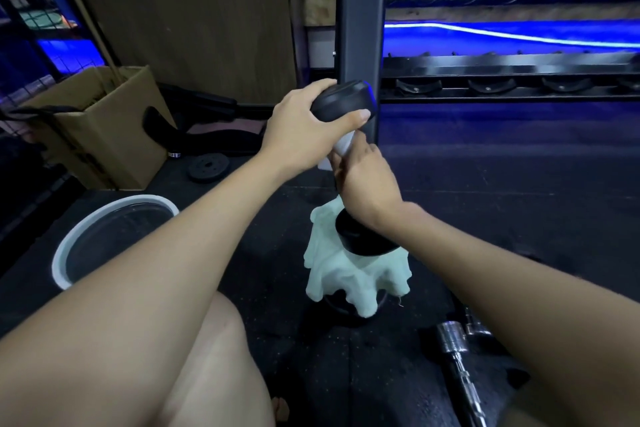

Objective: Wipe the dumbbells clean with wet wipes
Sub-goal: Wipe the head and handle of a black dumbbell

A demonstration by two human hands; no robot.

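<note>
From the head view, the dumbbell (pixel 349 135) stood upright, black and matte, its lower head (pixel 363 236) planted on a pale crumpled towel (pixel 332 274) draped over something dark on the floor (pixel 485 201). The left hand (pixel 308 128) clamped over the upper head, fingers (pixel 356 114) curled round it. The right hand (pixel 360 173) wrapped the handle, squeezing a white wet wipe (pixel 343 146) against it. The floor was dark speckled rubber. A white-rimmed bucket (pixel 110 239) sat to the left, a cardboard box (pixel 100 128) behind it, a chrome bar (pixel 457 350) lower right, and a rack (pixel 512 80) glowed under blue light.
</note>
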